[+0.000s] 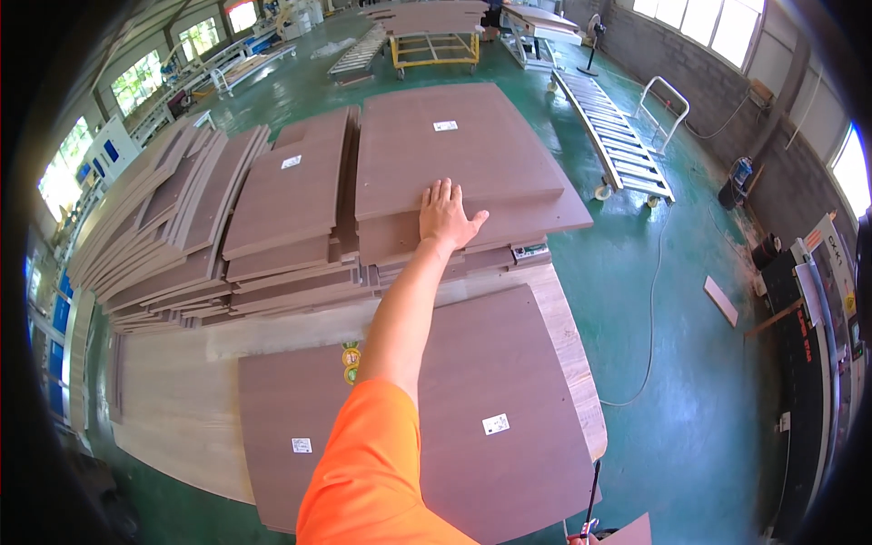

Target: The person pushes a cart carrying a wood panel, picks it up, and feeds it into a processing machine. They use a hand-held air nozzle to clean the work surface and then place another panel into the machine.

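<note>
My left hand (446,216), at the end of an arm in an orange sleeve, lies palm down with fingers stretched out. It rests on the near part of a large brown panel (454,136) that tops a stack and bears a small white label. At the lower edge, only a bit of my right hand (579,540) shows, closed by a thin black rod (596,486) with a red and blue lower part. What exactly it grips is unclear. Below my left arm lie two brown labelled panels, a left one (282,400) and a right one (509,363).
More stacked panels (286,200) stand to the left, the outermost ones (154,218) leaning. Beyond the stack to the right is a wheeled roller conveyor (613,132). A cable (656,300) crosses the green floor. A dark machine (808,363) stands at far right.
</note>
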A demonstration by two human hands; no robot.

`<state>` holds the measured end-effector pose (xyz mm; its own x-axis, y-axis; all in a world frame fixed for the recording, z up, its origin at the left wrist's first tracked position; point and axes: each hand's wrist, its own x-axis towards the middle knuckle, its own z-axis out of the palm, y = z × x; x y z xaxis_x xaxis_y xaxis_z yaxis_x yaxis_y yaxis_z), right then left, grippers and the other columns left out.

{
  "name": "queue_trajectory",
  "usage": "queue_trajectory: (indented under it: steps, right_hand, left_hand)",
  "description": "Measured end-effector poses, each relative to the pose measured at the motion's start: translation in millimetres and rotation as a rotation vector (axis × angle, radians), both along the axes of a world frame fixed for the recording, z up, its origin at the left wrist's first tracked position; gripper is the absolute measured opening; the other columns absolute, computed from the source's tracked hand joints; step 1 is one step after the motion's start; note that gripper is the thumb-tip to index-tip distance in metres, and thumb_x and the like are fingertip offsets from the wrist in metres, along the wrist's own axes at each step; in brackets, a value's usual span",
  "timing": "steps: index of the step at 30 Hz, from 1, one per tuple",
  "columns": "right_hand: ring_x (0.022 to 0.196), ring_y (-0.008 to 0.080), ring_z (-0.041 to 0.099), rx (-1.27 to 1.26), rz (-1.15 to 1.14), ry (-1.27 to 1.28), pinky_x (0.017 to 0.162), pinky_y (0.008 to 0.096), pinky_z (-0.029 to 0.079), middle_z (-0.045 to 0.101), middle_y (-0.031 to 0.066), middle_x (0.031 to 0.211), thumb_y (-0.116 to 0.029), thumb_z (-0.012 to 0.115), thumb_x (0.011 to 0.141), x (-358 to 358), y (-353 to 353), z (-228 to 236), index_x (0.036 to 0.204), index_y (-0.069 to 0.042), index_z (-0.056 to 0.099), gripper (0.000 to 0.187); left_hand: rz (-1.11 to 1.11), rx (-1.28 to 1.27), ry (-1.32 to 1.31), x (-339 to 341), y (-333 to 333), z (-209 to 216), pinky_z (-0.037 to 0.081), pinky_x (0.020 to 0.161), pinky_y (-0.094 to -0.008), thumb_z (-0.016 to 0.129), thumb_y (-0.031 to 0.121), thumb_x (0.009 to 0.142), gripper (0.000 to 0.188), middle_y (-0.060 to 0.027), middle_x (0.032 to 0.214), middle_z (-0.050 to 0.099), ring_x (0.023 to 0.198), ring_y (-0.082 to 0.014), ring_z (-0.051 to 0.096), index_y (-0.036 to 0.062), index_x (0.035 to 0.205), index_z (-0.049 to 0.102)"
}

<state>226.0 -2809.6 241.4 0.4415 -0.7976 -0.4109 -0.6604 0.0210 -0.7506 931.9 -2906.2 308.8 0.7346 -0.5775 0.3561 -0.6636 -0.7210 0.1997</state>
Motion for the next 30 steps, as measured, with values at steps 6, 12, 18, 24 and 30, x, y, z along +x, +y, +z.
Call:
queue_trajectory:
  steps: [6, 12, 18, 24, 30]
  right_hand:
    - [0.057, 0.0127, 0.056, 0.102, 0.005, -0.106, 0.054, 0.028, 0.045, 0.06, 0.0033, 0.063, -0.028, 0.053, 0.094, 46.4, -42.5, -6.4, 0.092, -0.003, 0.062, 0.027]
    - [0.05, 0.0147, 0.056, 0.355, -0.144, -0.32, 0.049, 0.0252, 0.044, 0.059, 0.0097, 0.06, -0.035, 0.048, 0.098, 118.6, -70.8, 35.2, 0.086, 0.002, 0.056, 0.04]
    - [0.051, 0.0149, 0.055, 0.302, -0.261, -0.58, 0.049, 0.0242, 0.041, 0.059, 0.009, 0.064, -0.032, 0.053, 0.095, 203.7, -107.9, 36.9, 0.099, 0.0, 0.06, 0.033]
    - [0.064, 0.0125, 0.051, 0.376, -0.312, -0.746, 0.057, 0.0274, 0.042, 0.061, 0.0097, 0.088, -0.041, 0.055, 0.094, 273.3, -105.7, 80.9, 0.11, -0.003, 0.056, 0.042]
    - [0.06, 0.0071, 0.048, 0.4, -0.372, -0.852, 0.056, 0.024, 0.042, 0.052, -0.0036, 0.072, -0.011, 0.067, 0.086, 178.6, -148.2, 67.2, 0.083, -0.008, 0.055, 0.012]
  left_hand:
    - [-0.12, -0.111, -0.146, -32.5, 27.2, -6.0, 0.031, 0.11, -0.0435, 0.06, 0.052, 0.081, 0.071, -0.0208, 0.141, 0.045, 0.135, -0.0336, 0.038, -0.0026, 0.126, 0.055]
    - [-0.414, -0.206, -0.041, -154.3, 111.3, 19.1, 0.035, 0.105, -0.0461, 0.071, 0.046, 0.074, 0.068, -0.0239, 0.136, 0.049, 0.126, -0.0379, 0.046, -0.0034, 0.12, 0.057]
    - [0.211, -1.128, 0.788, -96.9, 212.3, -8.1, 0.042, 0.098, -0.0408, 0.069, 0.031, 0.084, 0.054, -0.0156, 0.124, 0.058, 0.117, -0.0265, 0.053, -0.0029, 0.123, 0.054]
    - [0.106, -1.236, 1.575, -201.8, 188.0, -15.9, 0.045, 0.098, -0.0425, 0.071, 0.015, 0.079, 0.049, -0.0121, 0.118, 0.06, 0.11, -0.0265, 0.056, 0.0004, 0.122, 0.055]
    - [0.113, -1.554, 1.821, -320.8, 191.7, -32.1, 0.048, 0.089, -0.0412, 0.068, 0.012, 0.069, 0.056, -0.01, 0.115, 0.059, 0.107, -0.0277, 0.057, 0.0032, 0.122, 0.053]
